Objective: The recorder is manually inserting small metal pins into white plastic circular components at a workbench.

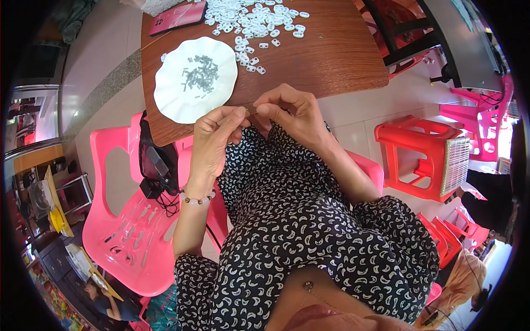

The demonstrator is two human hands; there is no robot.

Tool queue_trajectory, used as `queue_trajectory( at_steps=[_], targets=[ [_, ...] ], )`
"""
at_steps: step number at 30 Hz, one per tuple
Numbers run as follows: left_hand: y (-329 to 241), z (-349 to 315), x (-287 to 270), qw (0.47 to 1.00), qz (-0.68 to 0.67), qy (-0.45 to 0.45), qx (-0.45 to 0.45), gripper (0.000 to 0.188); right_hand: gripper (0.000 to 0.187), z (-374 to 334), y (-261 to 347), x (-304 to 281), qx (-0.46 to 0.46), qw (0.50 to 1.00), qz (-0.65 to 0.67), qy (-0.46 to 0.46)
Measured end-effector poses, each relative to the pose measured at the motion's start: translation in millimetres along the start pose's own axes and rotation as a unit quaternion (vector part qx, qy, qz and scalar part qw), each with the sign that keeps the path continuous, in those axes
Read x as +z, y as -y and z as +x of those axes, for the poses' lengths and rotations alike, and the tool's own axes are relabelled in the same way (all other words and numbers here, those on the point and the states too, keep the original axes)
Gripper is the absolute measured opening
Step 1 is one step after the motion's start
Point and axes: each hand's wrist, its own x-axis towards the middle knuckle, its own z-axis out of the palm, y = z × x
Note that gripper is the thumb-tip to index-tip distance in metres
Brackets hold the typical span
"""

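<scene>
Two hands up close together over my lap, right by the near edge of the brown wooden desk (331, 60). My left hand (214, 132) has thumb and finger pinched closed, and my right hand (302, 118) is pinched the same way just beside it; honestly can't tell what's in there, way too tiny. Near my left hand sits a wavy-edged white plate (170, 100) with a loose heap of little grey bits (204, 76) in it. Farther back: tons of small white two-holed pieces (243, 19) scattered near a flat pink case (178, 17).
</scene>
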Motion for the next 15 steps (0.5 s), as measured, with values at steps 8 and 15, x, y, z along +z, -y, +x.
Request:
queue_trajectory(
  at_steps=[8, 15],
  targets=[
    [7, 0, 1, 0.999, 0.029, 0.009, -0.011, 0.019, 0.017, -8, -4, 0, 0.1, 0.991, 0.093, 0.013],
    [0, -3, 3, 0.998, 0.058, 0.011, -0.018, 0.02, 0.018, -7, -4, 4, 0.075, 0.994, 0.063, -0.051]
  ],
)
